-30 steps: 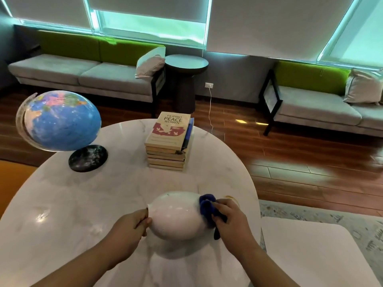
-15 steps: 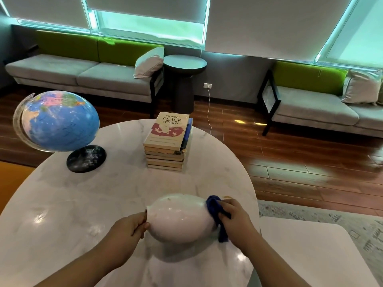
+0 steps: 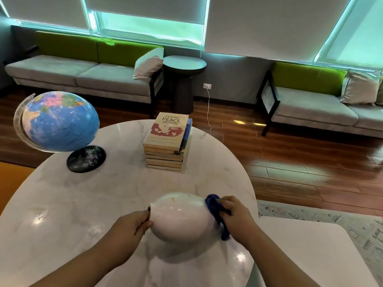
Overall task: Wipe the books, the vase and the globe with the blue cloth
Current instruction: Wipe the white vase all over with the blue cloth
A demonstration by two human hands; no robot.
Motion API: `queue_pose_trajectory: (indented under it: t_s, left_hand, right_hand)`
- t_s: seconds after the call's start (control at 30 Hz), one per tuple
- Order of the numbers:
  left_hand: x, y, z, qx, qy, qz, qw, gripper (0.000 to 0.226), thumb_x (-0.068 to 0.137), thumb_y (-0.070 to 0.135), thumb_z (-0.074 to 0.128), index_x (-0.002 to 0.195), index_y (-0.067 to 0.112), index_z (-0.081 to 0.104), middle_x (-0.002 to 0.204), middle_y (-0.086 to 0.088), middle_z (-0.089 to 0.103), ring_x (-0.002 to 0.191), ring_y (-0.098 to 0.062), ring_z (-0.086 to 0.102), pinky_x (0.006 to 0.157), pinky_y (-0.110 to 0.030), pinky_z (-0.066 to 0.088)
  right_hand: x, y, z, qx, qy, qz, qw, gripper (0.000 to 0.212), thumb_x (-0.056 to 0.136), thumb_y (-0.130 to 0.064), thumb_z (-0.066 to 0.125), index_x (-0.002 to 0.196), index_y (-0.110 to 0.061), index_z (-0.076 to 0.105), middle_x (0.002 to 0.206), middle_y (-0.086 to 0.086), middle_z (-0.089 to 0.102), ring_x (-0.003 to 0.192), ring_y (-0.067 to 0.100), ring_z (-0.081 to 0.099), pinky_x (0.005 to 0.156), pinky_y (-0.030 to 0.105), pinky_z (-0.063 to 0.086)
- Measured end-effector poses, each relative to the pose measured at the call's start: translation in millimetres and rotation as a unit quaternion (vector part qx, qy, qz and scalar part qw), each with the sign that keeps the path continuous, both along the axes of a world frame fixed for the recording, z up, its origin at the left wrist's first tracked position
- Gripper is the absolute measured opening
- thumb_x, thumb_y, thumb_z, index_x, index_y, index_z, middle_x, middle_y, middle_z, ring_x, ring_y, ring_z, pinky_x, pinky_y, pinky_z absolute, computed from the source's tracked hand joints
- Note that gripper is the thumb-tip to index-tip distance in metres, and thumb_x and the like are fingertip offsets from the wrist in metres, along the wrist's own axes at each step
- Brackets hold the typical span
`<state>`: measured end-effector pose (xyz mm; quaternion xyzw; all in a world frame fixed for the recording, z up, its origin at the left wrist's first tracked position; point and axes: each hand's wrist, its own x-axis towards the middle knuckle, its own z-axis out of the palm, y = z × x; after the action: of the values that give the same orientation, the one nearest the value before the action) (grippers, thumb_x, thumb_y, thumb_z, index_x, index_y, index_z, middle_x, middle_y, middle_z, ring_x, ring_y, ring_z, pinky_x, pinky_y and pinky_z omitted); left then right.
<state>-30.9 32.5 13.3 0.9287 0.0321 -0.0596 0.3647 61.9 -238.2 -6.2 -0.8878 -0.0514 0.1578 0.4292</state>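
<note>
A: Head view, entry one: what is recorded nearest the camera?
B: White vase (image 3: 180, 216), tipped on its side over the marble table (image 3: 83, 204), mouth turned left. Whether it touches the tabletop cannot be told.
A: How is it held?
B: The mouth end is gripped by the left hand (image 3: 132, 226), fingers curled round the rim. The blue cloth (image 3: 213, 201) is bunched and pressed against the vase's right end by the right hand (image 3: 236, 216), whose fingers are curled over it. A tail of cloth is seen hanging below that hand.
A: Entry two?
B: Books (image 3: 167, 141), stacked flat at the far middle of the table, well apart from the vase. The top cover is lettered "Filipino Peace Women".
A: Entry three?
B: Globe (image 3: 60, 121), blue, mounted tilted in a clear arc on a dark round base (image 3: 86, 160), stood at the table's far left, near the books but apart.
A: Surroundings?
B: Grey sofas (image 3: 83, 75) with green backs are noted along the wall, with a dark round side table (image 3: 184, 63) between them.
</note>
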Motion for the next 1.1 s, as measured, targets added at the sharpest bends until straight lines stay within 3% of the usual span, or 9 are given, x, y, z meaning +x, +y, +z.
queue_pose_trajectory:
  t_s: [0.1,0.23,0.33,0.43,0.53,0.6,0.73,0.97,1.1]
  left_hand:
    - [0,-4,3,-0.008,0.007,0.020,1.000,0.033,0.096,0.015,0.053,0.070,0.035,0.050,0.072,0.026,0.060,0.076,0.007,0.055,0.067,-0.010,0.041]
    - [1,-5,3,-0.022,0.034,0.044,0.998,0.027,0.097,0.017,0.051,0.072,0.028,0.054,0.062,0.006,0.055,0.059,-0.004,0.050,0.059,-0.012,0.039]
    - [4,-8,6,-0.021,0.047,0.056,0.997,0.023,0.099,0.019,0.048,0.079,0.014,0.058,0.062,0.004,0.050,0.059,-0.008,0.045,0.056,-0.014,0.036]
    - [5,-15,15,-0.041,0.047,0.067,0.996,0.026,0.099,0.018,0.048,0.074,0.020,0.054,0.061,0.008,0.047,0.060,-0.004,0.045,0.056,-0.008,0.037]
    - [4,-19,22,-0.062,0.055,0.077,0.994,0.030,0.099,0.017,0.048,0.070,0.022,0.052,0.057,0.007,0.047,0.057,-0.005,0.044,0.055,-0.009,0.036]
    - [4,-22,24,-0.063,0.059,0.079,0.993,0.027,0.100,0.017,0.048,0.074,0.016,0.056,0.059,0.006,0.048,0.058,-0.005,0.044,0.056,-0.010,0.036]
    - [6,-29,31,-0.072,0.055,0.079,0.993,0.027,0.100,0.018,0.047,0.074,0.018,0.055,0.064,0.011,0.045,0.061,-0.001,0.042,0.057,-0.007,0.036]
    - [6,-33,31,-0.073,0.068,0.082,0.992,0.034,0.100,0.021,0.048,0.067,0.015,0.044,0.060,0.004,0.044,0.057,-0.008,0.041,0.054,-0.017,0.032]
    - [9,-39,33,-0.071,0.054,0.085,0.992,0.032,0.100,0.021,0.046,0.068,0.015,0.046,0.062,0.003,0.045,0.060,-0.008,0.043,0.054,-0.016,0.033]
  right_hand:
    - [-13,6,-2,0.047,-0.022,-0.018,0.998,0.027,0.093,-0.007,0.057,0.113,-0.024,0.064,0.112,-0.016,0.049,0.102,0.010,0.053,0.076,-0.002,0.036]
    - [-25,4,-13,0.087,-0.022,-0.046,0.995,0.030,0.091,-0.007,0.062,0.104,-0.033,0.068,0.107,-0.020,0.053,0.099,0.007,0.057,0.084,0.005,0.041]
    - [-27,-3,-17,0.072,-0.012,-0.106,0.992,0.011,0.090,-0.014,0.064,0.096,-0.022,0.068,0.100,-0.016,0.056,0.093,0.010,0.062,0.075,0.013,0.049]
    - [-41,12,-6,0.142,-0.017,-0.065,0.988,0.022,0.088,-0.004,0.064,0.101,-0.021,0.072,0.105,-0.008,0.055,0.078,-0.007,0.059,0.060,0.007,0.047]
    - [-41,12,-12,0.116,-0.051,-0.054,0.990,0.041,0.087,-0.002,0.064,0.098,-0.041,0.072,0.105,-0.018,0.056,0.092,-0.002,0.058,0.085,0.010,0.046]
    - [-35,7,-13,0.100,-0.035,-0.102,0.989,0.028,0.088,-0.005,0.064,0.094,-0.031,0.069,0.103,-0.019,0.056,0.095,0.007,0.059,0.088,0.016,0.047]
    - [-45,18,0,0.147,-0.052,-0.053,0.986,0.028,0.091,-0.004,0.060,0.106,-0.027,0.067,0.110,-0.012,0.051,0.087,0.000,0.058,0.061,0.000,0.041]
    - [-37,11,-6,0.090,-0.086,-0.079,0.989,0.037,0.092,-0.007,0.060,0.102,-0.043,0.059,0.111,-0.022,0.048,0.104,0.012,0.056,0.080,-0.002,0.033]
    - [-46,25,5,0.119,-0.104,-0.001,0.987,0.043,0.092,-0.005,0.058,0.121,-0.037,0.058,0.118,-0.024,0.039,0.101,-0.012,0.046,0.076,-0.003,0.036]
